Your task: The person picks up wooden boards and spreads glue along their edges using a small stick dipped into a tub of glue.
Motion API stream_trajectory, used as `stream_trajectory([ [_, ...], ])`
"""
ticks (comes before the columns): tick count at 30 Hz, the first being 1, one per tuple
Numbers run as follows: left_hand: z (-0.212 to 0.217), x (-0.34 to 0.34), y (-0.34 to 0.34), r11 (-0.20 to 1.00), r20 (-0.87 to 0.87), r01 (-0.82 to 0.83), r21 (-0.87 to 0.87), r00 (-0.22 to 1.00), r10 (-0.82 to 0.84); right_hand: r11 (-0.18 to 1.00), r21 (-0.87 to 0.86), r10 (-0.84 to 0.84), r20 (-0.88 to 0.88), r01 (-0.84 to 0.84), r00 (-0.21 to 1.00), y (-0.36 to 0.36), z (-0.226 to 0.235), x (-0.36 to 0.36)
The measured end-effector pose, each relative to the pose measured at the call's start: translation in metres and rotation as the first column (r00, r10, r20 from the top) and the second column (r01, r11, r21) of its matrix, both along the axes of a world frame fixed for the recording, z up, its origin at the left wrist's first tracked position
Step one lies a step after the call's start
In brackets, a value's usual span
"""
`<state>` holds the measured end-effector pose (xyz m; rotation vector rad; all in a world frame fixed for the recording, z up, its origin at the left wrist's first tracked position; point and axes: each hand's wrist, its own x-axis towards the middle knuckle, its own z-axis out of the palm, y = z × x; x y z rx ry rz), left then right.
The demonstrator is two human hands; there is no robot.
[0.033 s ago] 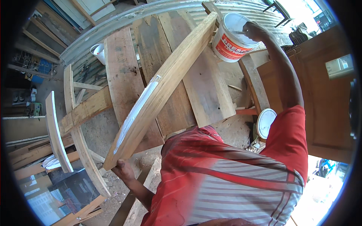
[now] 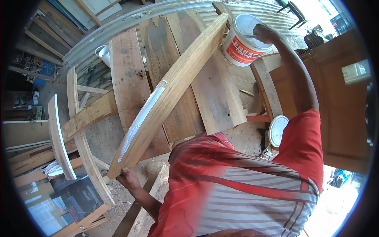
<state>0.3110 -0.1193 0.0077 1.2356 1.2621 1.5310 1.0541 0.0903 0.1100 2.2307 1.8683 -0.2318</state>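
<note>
Plank [image 2: 173,89] getting puttied, roughly lower half whitened, upper half bare. Left hand [image 2: 128,177] gripping its bottom end; right hand [image 2: 265,33] dipping into bucket [image 2: 241,49], grip hidden.

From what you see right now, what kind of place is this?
Probably a rough woodworking shop. Worn planks form a bench, and cut timber leans around it. The left hand grips a long curved board, while the right hand reaches into a white bucket.

place: rough carpentry workshop | signs: plank workbench [image 2: 130,75], stacked timber offcuts [image 2: 35,158], corrugated metal sheet [image 2: 158,10]
</note>
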Motion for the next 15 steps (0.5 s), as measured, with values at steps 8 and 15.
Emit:
stream_trajectory([
  [8,-0.013,-0.002,-0.031,0.987,0.029,-0.163,0.001,0.986,0.163,0.897,0.079,0.420,0.160,-0.435,0.894,0.040,-0.108,0.058],
  [15,-0.028,0.003,-0.053,0.966,0.176,-0.254,-0.046,0.950,0.259,0.928,-0.091,0.362,-0.004,-0.361,0.932,0.049,-0.049,0.010],
])
